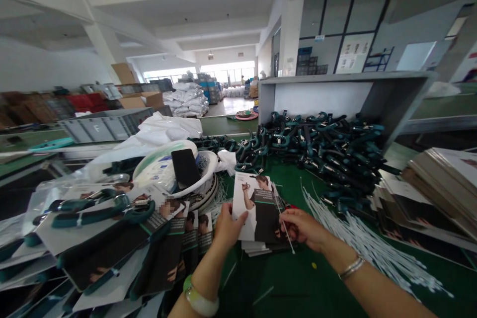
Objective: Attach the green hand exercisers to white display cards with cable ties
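Observation:
In the middle of the green bench lies a small stack of printed cards. My left hand grips the left edge of the top card, its thumb on the card's face. My right hand is closed on a thin white cable tie at the card's right edge. More white cable ties fan out to the right of my right hand. Behind the cards is a large heap of dark green and black tools. A red item, partly hidden, shows behind my right fingers.
Tools fastened to cards pile up at the left. A black phone rests on a white bowl with small parts. Stacked cards stand at the right. Behind the heap is a grey open box.

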